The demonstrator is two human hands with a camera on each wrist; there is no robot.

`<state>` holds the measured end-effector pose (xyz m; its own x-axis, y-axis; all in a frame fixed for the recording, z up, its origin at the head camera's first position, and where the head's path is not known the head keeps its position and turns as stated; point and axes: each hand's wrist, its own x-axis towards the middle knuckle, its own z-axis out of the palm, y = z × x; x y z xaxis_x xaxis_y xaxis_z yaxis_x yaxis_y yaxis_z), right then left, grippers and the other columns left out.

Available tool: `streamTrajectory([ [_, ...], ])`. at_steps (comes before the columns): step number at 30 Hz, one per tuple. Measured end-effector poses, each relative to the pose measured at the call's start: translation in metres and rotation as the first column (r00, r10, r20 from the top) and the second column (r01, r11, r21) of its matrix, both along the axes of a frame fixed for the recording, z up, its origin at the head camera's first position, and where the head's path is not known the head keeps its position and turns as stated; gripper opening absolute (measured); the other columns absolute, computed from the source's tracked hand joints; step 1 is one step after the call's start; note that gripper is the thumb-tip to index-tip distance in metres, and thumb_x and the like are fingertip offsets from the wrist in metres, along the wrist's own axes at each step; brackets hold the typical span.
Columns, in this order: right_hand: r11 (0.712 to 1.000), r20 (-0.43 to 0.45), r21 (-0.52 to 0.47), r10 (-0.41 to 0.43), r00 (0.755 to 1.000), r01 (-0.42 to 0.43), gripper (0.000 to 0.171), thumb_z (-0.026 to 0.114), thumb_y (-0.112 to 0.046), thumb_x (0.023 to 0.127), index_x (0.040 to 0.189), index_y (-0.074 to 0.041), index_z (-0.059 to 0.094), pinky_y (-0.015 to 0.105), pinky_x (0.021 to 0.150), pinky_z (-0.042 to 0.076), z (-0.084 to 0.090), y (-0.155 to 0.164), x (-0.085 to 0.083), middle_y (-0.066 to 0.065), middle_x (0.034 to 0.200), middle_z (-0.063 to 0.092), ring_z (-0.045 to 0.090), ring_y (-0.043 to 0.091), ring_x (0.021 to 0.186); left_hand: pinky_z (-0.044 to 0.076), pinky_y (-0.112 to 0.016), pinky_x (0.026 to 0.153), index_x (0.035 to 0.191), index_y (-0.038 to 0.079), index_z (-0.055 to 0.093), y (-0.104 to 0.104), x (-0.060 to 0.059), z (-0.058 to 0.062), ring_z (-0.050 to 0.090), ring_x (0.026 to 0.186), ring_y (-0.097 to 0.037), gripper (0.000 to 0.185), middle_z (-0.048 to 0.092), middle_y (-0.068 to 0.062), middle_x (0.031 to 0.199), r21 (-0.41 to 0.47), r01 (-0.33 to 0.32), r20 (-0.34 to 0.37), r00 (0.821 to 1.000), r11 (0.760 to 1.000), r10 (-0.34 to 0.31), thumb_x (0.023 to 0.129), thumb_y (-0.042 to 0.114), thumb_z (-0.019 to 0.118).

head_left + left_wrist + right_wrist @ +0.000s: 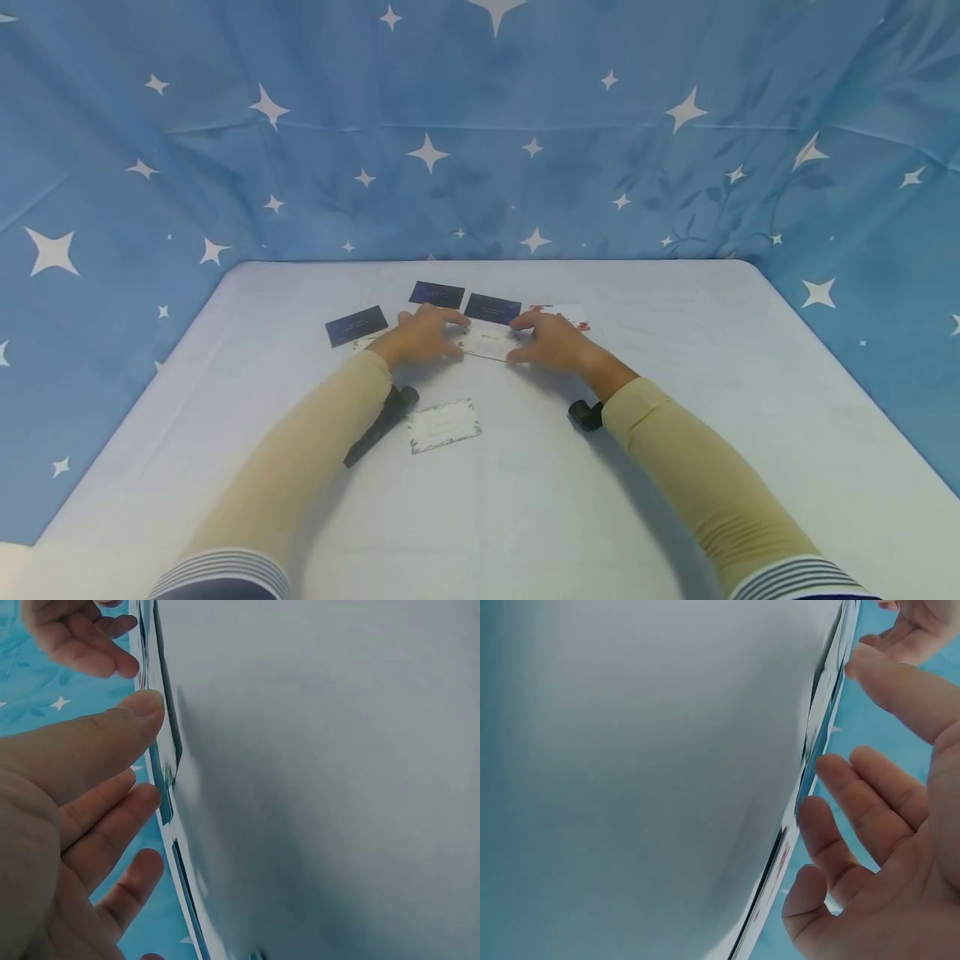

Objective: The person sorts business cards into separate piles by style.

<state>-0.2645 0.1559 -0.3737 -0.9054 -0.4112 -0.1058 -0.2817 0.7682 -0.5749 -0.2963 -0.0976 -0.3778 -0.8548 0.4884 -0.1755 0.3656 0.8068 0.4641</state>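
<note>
A white card [489,342] lies flat on the white table [675,400], between my two hands. My left hand [459,335] touches its left end, index finger along the far edge and thumb at the near edge. My right hand [516,340] does the same at the right end. In the left wrist view my left hand [112,787] has relaxed, nearly straight fingers, with the thumb tip by the card edge. My right hand [870,825] looks the same in the right wrist view. Neither hand lifts the card.
Three dark cards [356,325] [437,293] [492,308] lie beyond the hands, beside a white card with red print [562,315]. A white card with a patterned border [443,425] lies nearer me. Blue star-printed cloth [480,150] walls the table's far side and flanks.
</note>
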Motion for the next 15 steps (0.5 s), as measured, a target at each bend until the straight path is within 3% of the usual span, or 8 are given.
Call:
streamTrajectory([
  [6, 0.997, 0.000, 0.073, -0.010, 1.000, 0.010, 0.059, 0.077, -0.029, 0.089, 0.138, -0.004, 0.057, 0.049, 0.110, 0.034, 0.000, -0.010, 0.001, 0.014, 0.140, 0.057, 0.044, 0.034, 0.137, 0.008, -0.065, 0.111, 0.142, 0.025, 0.058, 0.004, -0.002, -0.004, 0.031, 0.143, -0.033, 0.057, 0.049, -0.004, 0.150, -0.001, 0.001, -0.007, 1.000, 1.000, -0.001, 0.089, 0.034, 0.075],
  [15, 0.993, 0.009, 0.117, -0.028, 1.000, 0.027, 0.056, 0.076, -0.025, 0.090, 0.139, -0.006, 0.057, 0.049, 0.113, 0.030, -0.002, -0.015, 0.001, 0.012, 0.142, 0.056, 0.040, 0.032, 0.140, 0.021, -0.059, 0.105, 0.142, 0.025, 0.058, 0.008, 0.002, 0.003, 0.037, 0.132, -0.031, 0.056, 0.052, -0.007, 0.144, -0.001, -0.037, 0.001, 0.999, 0.999, 0.037, 0.089, 0.032, 0.075],
])
